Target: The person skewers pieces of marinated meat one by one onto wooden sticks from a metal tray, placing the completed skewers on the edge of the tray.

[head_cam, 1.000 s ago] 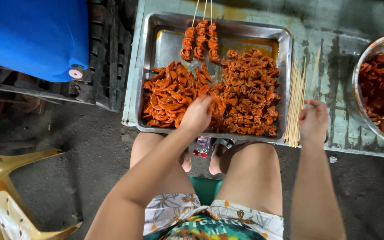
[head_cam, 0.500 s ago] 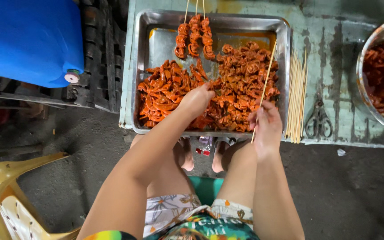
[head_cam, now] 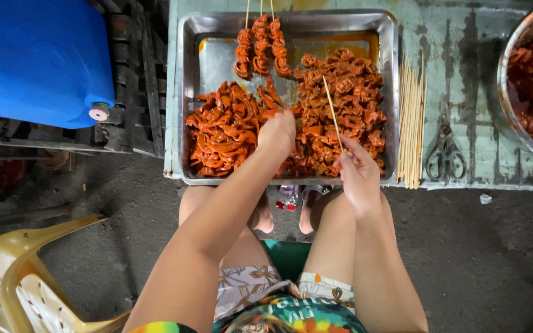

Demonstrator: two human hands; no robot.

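Plastic fills the far left of my view: a yellow chair [head_cam: 13,277] low in the corner and a blue drum [head_cam: 38,55] above it, lying against a dark crate [head_cam: 137,80]. Next comes the pale green worktop [head_cam: 464,55], and on its left part sits a steel tray [head_cam: 291,21] heaped with orange-red marinated meat pieces [head_cam: 229,132]. At the tray's far end I see three loaded skewers [head_cam: 260,46] lying side by side, their sticks poking past the rim.

My left hand [head_cam: 277,132] is down in the middle of the heap, fingers curled into the meat; I cannot tell whether it has a piece pinched or only presses on them. Just right of it, my right hand [head_cam: 356,169] is closed around the lower end of a bare bamboo skewer [head_cam: 331,111], which slants up and left over the right half of the meat.

Right of the tray, a bundle of spare bamboo sticks [head_cam: 411,123] lies along the tray's side wall, touching or nearly so. Beside them rest steel scissors [head_cam: 444,151], handles toward me. At the far right edge a round metal bowl [head_cam: 506,92] holds darker red meat. Below the worktop, my knees and bare feet show over grey concrete floor [head_cam: 495,265].
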